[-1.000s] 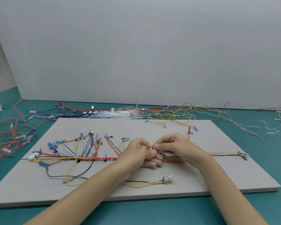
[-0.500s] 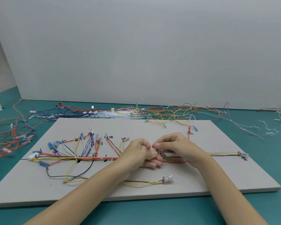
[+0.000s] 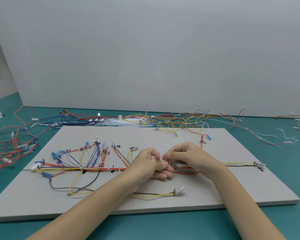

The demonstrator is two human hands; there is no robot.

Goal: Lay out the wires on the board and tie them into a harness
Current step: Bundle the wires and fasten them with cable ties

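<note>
Two hands are in view, the left hand (image 3: pixel 146 166) and the right hand (image 3: pixel 191 157), meeting fingertip to fingertip over one grey board (image 3: pixel 180 201). One wire bundle (image 3: pixel 100 169) runs along the board to the left of the left hand and on past the right hand. Near the left hand's wrist lies one loose pair of wires, yellow and brown (image 3: pixel 152 195). One red wire (image 3: pixel 186 172) loops under the right hand. Beyond both hands, one heap of white cable ties (image 3: pixel 118 122) lies on the worktop (image 3: pixel 284 170); the loose wires around it are too tangled to count.
</note>
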